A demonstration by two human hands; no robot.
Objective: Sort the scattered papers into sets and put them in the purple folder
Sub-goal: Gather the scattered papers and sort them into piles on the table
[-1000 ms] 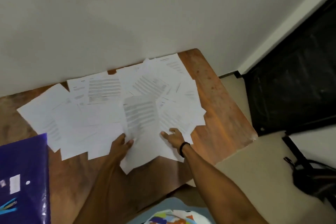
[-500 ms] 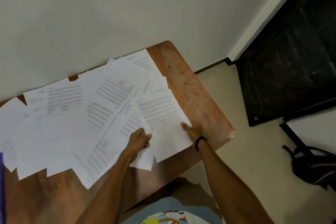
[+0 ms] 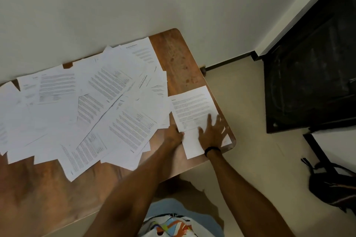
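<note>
Several white printed papers (image 3: 100,106) lie scattered and overlapping across the wooden table (image 3: 173,54). One printed sheet (image 3: 192,106) lies apart from the heap at the table's right end, near the corner. My right hand (image 3: 212,132) lies flat on its lower part with fingers spread. My left hand (image 3: 174,134) touches the sheet's left edge, and I cannot tell whether it pinches the paper. The purple folder is out of view.
The table stands against a pale wall; its right edge and rounded corner (image 3: 231,140) are just beyond my right hand. A black cabinet (image 3: 308,82) stands to the right, and a dark bag (image 3: 333,184) lies on the floor.
One sheet has been drawn out of the heap and slid right to the table's corner, both hands moving with it. The view has swung right, so the purple folder has left the frame.
</note>
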